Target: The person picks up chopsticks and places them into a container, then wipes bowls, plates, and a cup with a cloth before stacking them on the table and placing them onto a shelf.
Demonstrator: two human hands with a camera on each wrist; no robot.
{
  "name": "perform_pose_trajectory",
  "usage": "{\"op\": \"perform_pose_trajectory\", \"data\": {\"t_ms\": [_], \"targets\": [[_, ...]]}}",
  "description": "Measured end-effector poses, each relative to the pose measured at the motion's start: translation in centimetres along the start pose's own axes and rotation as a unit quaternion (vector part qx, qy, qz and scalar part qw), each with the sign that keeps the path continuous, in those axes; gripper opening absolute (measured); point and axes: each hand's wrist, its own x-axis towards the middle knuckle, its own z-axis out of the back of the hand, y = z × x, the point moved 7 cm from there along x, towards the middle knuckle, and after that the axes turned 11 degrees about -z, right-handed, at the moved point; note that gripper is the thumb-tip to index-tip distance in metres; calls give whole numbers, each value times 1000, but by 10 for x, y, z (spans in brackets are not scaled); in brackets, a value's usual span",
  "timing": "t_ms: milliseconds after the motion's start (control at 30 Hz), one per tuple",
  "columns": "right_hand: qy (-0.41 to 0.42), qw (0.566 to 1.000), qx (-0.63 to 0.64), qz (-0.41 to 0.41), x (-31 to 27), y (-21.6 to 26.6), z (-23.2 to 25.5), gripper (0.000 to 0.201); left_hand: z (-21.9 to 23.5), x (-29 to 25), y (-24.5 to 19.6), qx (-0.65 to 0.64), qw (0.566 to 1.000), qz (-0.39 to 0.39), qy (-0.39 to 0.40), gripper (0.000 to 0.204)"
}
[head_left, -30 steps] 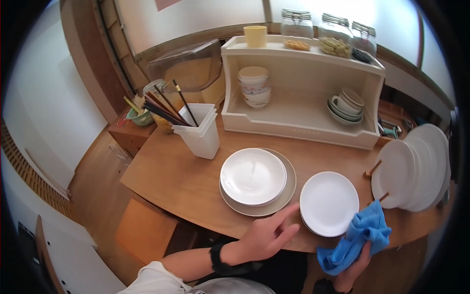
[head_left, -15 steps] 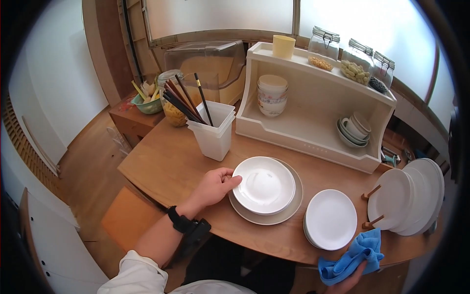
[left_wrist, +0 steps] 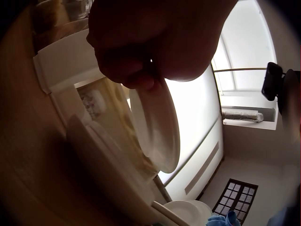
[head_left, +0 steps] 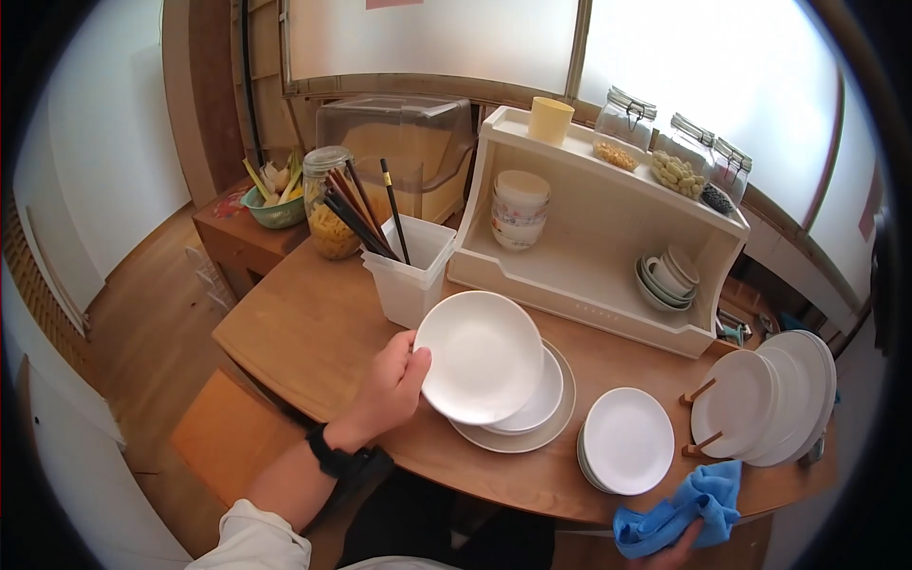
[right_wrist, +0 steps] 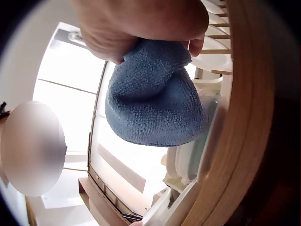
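Observation:
My left hand (head_left: 385,385) pinches the left rim of a white plate (head_left: 480,356), thumb on top and fingers beneath. The plate is raised and tilted over another white plate (head_left: 532,399), which lies on a larger cream plate (head_left: 546,432). In the left wrist view the lifted plate (left_wrist: 157,127) hangs from the fingers, apart from the plates below. At the table's front right edge my right hand (head_left: 673,553) grips a bunched blue cloth (head_left: 679,513). In the right wrist view the cloth (right_wrist: 150,99) bulges out below the fingers of the right hand (right_wrist: 141,23).
A small stack of white plates (head_left: 629,442) stands right of the cream plate. Further right, a wooden rack holds upright plates (head_left: 731,404). Behind are a white container of chopsticks (head_left: 408,275) and a cream shelf (head_left: 579,313) with bowls and jars. The table (head_left: 285,328) curves away at left.
My left hand moved from beside the stacked plates to the top plate's rim, then lifted and tilted that plate toward me. The right hand still holds the cloth at the table edge.

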Motion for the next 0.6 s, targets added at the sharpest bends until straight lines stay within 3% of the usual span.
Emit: {"op": "perform_pose_trajectory", "data": {"t_ms": [33,100,133,167,300,367,400,467,567,600], "targets": [[-1,1000,-1,2,-4,5,-4,52,3,-5,-8,-17,1000,-14,-9,28],[16,995,-47,82,-22,33,-23,57,3,-15,-38,6,997,-70,-7,29],[71,980,-112,147,-42,68,-77,61,-1,-21,-57,44,993,-104,44,29],[73,980,-114,149,-45,68,-85,61,-5,-27,-70,84,983,-137,93,29],[368,918,-148,29,-58,32,-144,65,-48,-68,-121,46,876,-440,193,31],[500,850,-162,-35,-75,16,-163,67,-51,-84,-124,-81,911,-349,204,32],[503,848,-163,-32,-79,18,-168,67,-50,-87,-125,-31,912,-320,255,33],[391,890,-176,-157,-81,11,-161,73,-45,-78,-124,-35,921,-292,255,33],[416,887,-149,-133,-90,37,-186,73,-50,-72,-124,-118,932,-246,239,34],[494,844,-121,-172,-107,55,-228,74,-54,-76,-117,-201,927,-193,251,36]]}}
